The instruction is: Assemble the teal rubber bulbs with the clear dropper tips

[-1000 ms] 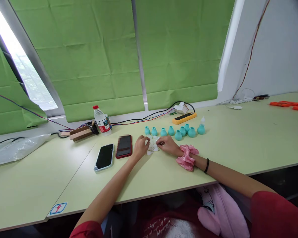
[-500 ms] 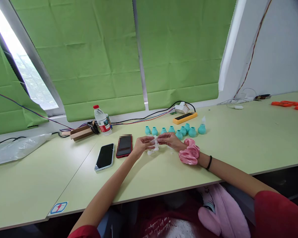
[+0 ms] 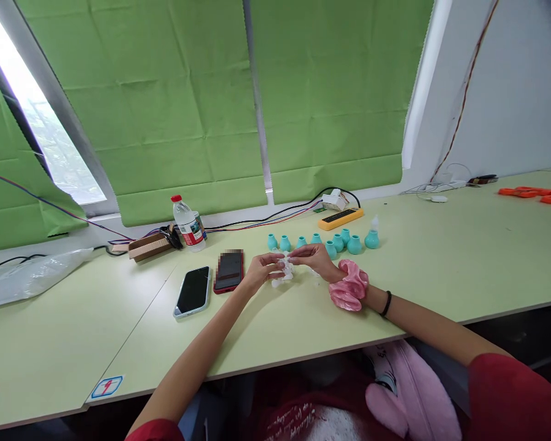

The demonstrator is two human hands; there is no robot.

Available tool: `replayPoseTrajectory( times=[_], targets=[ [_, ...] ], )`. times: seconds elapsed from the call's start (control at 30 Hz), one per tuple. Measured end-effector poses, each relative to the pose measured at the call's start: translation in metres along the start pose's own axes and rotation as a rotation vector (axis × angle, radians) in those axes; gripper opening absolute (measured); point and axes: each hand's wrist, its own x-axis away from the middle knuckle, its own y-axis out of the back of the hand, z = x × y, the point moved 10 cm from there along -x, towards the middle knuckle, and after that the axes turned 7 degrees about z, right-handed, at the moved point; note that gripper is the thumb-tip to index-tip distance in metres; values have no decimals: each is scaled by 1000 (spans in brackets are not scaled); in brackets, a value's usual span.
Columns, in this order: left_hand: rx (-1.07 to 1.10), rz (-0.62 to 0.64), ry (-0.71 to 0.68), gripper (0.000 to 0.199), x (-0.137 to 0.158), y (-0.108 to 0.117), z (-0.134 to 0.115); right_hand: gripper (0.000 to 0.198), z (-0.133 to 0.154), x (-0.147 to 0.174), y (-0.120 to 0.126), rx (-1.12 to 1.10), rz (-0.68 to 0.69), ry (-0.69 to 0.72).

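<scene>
Centrally, one loose cluster of small translucent white pieces, lying on the pale table, the reference for all places below. Left hand: at the cluster's left edge, thumb and fingers parted around one white piece; whether they press on it cannot be told. Right hand: at the cluster's right edge, thumb and fingertips drawn together at the same piece; too small to tell whether it is pinched. That piece sits over the cluster's far part, between the two sets of fingertips, neither hand clearly nearer; its long axis is unreadable. Teal pots, nine, round-bellied, upright: beyond the cluster and rightward. Red-cased phone, one: left of the cluster, with a pale-edged phone farther left. Yellow power strip, one: beyond the cluster to the right, behind the pots. Red-capped bottle, one, upright: beyond the cluster, well left.
</scene>
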Motion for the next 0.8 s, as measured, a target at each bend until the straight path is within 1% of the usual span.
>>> replayPoseTrajectory(
  times=[0.1, 0.27, 0.5, 0.8],
  targets=[
    [5, -11, 3, 35, 0, 2, 1, 21, 7, 2, -2, 85, -4, 69],
    [8, -21, 5, 35, -1, 4, 3, 19, 11, 4, -8, 160, 16, 128],
    [43, -32, 1, 35, -1, 6, 4, 13, 26, 12, -8, 252, -51, 220],
    [47, -53, 7, 35, -1, 10, 5, 14, 34, 16, -11, 381, -67, 267]
  ],
)
